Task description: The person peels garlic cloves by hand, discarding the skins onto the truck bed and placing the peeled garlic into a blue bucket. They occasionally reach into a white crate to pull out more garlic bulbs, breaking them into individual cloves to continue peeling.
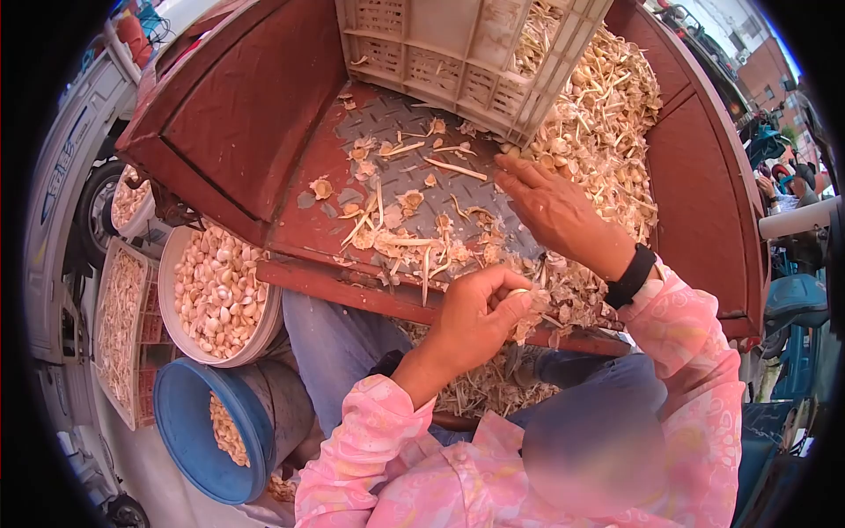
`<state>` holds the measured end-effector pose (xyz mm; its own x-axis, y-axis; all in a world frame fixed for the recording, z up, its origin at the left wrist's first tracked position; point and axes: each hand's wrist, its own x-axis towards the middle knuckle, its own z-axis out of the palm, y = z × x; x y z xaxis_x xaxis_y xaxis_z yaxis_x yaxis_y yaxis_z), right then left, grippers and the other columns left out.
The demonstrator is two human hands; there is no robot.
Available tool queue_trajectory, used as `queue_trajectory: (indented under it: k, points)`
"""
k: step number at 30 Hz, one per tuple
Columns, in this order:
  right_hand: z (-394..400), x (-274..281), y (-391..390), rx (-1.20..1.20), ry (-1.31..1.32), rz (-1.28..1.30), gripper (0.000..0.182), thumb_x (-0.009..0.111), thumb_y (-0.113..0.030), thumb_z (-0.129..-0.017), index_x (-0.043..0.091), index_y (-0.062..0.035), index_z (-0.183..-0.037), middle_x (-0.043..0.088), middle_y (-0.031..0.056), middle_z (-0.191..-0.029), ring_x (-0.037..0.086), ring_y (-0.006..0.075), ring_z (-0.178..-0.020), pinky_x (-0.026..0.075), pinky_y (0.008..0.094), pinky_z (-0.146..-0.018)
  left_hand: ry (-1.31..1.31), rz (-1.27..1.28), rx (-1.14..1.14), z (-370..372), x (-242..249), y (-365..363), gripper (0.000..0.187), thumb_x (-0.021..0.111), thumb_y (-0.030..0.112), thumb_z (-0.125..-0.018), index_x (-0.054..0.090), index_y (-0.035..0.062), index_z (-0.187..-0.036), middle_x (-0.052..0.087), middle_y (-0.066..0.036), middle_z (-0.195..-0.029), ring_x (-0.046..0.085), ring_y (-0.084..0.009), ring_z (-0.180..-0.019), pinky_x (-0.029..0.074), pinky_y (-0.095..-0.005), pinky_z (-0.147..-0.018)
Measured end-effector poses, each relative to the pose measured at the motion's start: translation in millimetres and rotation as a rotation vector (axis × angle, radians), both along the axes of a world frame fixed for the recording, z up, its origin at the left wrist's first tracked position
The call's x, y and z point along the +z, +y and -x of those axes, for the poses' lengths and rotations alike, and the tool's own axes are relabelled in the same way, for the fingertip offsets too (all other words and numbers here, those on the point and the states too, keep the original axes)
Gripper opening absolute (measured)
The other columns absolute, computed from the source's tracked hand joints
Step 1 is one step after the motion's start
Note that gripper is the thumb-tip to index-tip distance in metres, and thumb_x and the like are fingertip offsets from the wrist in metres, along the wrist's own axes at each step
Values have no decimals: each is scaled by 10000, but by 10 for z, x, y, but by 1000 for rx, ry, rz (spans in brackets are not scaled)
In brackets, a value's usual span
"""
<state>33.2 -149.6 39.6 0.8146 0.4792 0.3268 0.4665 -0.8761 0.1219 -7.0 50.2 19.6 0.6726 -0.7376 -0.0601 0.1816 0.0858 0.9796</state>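
My left hand [475, 321] is closed at the front edge of the red metal bed [352, 283], with a pale garlic clove [521, 293] pinched between thumb and fingers. Papery skins [528, 327] lie right beside it. Farther up, my right hand [563, 216] is stretched out, palm down, over the left side of a heap of garlic skins and stalks [603, 132]. Its fingertips are near the bottom corner of a white plastic crate [422, 44]; whether they touch anything underneath is hidden.
At the left stand a white bucket of cloves [220, 299], a blue bucket [189, 440] with some peeled cloves and a crate of garlic [123, 326]. Loose stalks [458, 169] and skins lie on the patterned metal floor. A parked vehicle [79, 176] is beyond.
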Motion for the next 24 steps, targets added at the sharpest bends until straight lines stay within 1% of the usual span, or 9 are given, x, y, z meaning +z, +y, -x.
queue_trajectory:
  k: [3,6,9,10,12,16,19,20,24]
  points:
    - [-402,-304,-86,-64,71,262,337,482,-112,-820,534,-20,-1140,451,142,-1287,520,228,-1070,495,338,-735,-44,-32,19,12,-14,20,188,561,89,-863,576,-20,-1015,564,22,-756,476,-18,-644,408,-185,-574]
    - [-518,-438,-97,-244,101,383,368,491,-85,-794,512,-6,-1152,465,160,-1258,492,242,-1103,465,320,-787,-53,-42,5,16,-47,49,187,559,91,-862,577,-18,-1013,567,21,-760,469,-15,-634,401,-176,-570]
    - [-364,-225,31,-372,476,474,325,507,-101,-787,535,5,-1093,502,176,-1195,492,251,-1104,470,319,-777,-69,-52,51,-22,-157,124,175,550,93,-864,576,-14,-1000,574,9,-760,480,-24,-627,407,-177,-567]
    - [-217,-249,-49,-235,297,394,253,523,-75,-769,560,0,-1009,549,138,-1087,531,255,-1032,480,339,-737,-56,-46,73,-44,-235,128,172,545,93,-866,574,-14,-998,577,3,-761,487,-29,-627,411,-180,-569]
    - [64,-117,-101,-129,428,194,201,528,-74,-779,573,-18,-967,558,121,-1043,565,252,-971,491,350,-705,16,-43,110,-53,-269,94,169,513,86,-875,566,-12,-1001,590,-23,-764,518,-53,-649,432,-198,-583]
    - [422,107,-201,104,326,-105,139,536,-56,-793,574,-32,-924,580,118,-978,596,292,-838,488,383,-677,-241,-162,142,-105,-437,-154,184,486,83,-872,564,-26,-999,597,-44,-764,546,-86,-679,456,-239,-607]
    - [441,260,-342,-236,376,-231,114,533,-85,-820,577,-43,-915,595,133,-879,595,327,-760,476,401,-655,-558,-332,174,-114,-441,-220,191,476,85,-869,574,-31,-986,602,-53,-767,553,-102,-672,459,-249,-606]
    - [376,250,-371,-212,313,-302,107,534,-90,-821,571,-25,-896,585,144,-773,585,342,-725,467,413,-643,-441,-301,134,-104,-455,-230,191,480,89,-867,578,-28,-982,604,-52,-769,556,-101,-672,458,-243,-606]
    - [35,89,-264,-205,261,-271,121,552,-108,-796,580,-28,-883,601,135,-772,600,323,-749,476,404,-636,-37,-216,24,-108,-356,-169,186,500,107,-867,590,-15,-976,609,-43,-789,559,-89,-683,453,-215,-600]
